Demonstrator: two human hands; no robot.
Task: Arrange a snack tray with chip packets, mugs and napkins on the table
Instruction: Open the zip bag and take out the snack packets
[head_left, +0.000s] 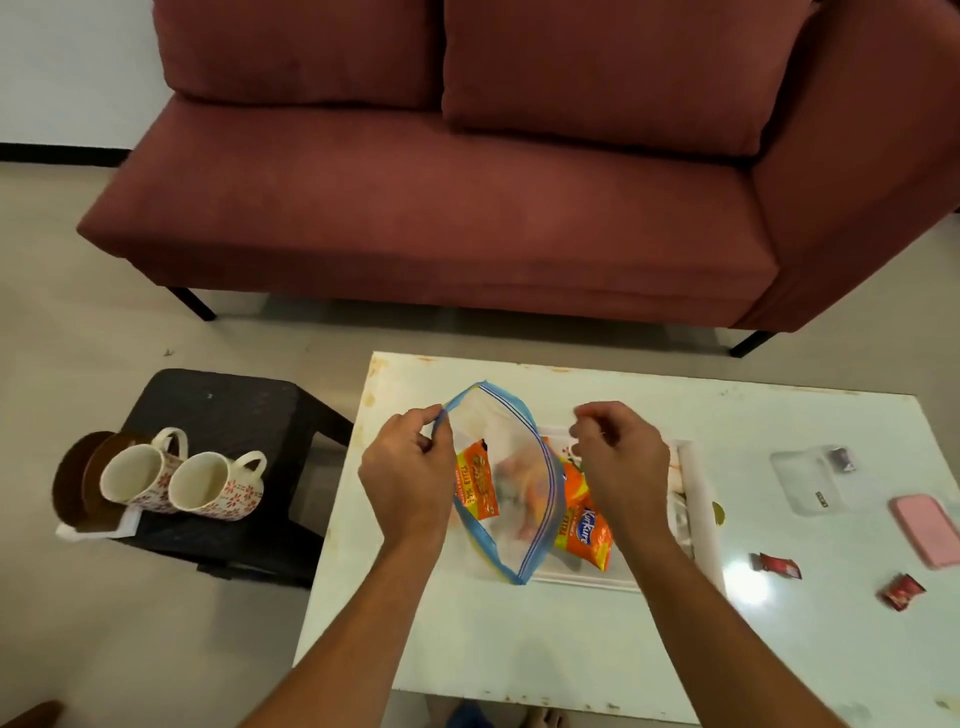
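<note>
The likeliest slip here is with the clear plastic zip-top bag with a blue seal strip (511, 519). It is limp and its mouth gapes wide, and only the left hand (410, 467) plainly has it, pinching the rim between thumb and fingertips. If that pinch lifts or tilts the bag, the contents could slide out in a heap or off the edge of the flat white rectangular tray (693, 499) beneath it. The right hand (618, 457) hovers over the tray with its fingers curled. I cannot tell whether it pinches anything, and it looks clear of the bag's rim, so the far side of the mouth seems unsupported. Inside the bag an orange foil chip packet (475, 480) shows near the left hand, with blurred orange shapes behind the plastic. A second orange packet printed Kurkure (582, 530) lies just beside the bag on the tray, which rests on the glossy white table (571, 649). Two cream mugs with red flower print (176, 478) stand well apart on a small white tray whose corner seems to overhang the black stool (223, 405), so a careless lift could tip them. They appear empty. No napkins are recognisable.
</note>
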